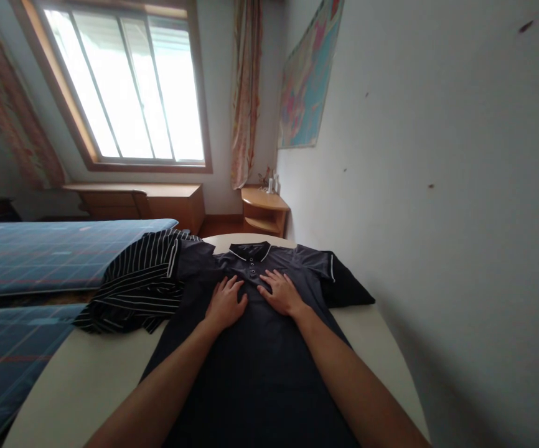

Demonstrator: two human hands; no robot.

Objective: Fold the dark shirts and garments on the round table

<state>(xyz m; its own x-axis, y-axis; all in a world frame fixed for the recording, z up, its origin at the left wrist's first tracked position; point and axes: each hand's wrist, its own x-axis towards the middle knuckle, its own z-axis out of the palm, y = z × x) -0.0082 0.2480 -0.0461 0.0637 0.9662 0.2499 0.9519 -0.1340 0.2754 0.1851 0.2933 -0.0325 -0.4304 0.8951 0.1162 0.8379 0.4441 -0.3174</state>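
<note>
A dark polo shirt (pixel 255 367) lies spread front up, its white-edged collar (pixel 251 251) at the far end and its hem toward me. My left hand (pixel 225 303) rests flat on the left chest of the shirt, fingers stretched forward. On the other side of the button placket, my right hand (pixel 280 291) is also laid flat with fingers apart. Neither hand grips the cloth. The left sleeve in view overlaps a black-and-white striped garment (pixel 141 280). Beneath the right sleeve lies a folded black garment (pixel 346 283).
The shirt lies on a pale round table (pixel 68 373). Blue checked mattresses (pixel 55 252) stand to the left. A bare wall (pixel 460 249) rises close on the right. Beyond are a wooden desk (pixel 176 202), a corner shelf (pixel 264 199) and a window (pixel 134 93).
</note>
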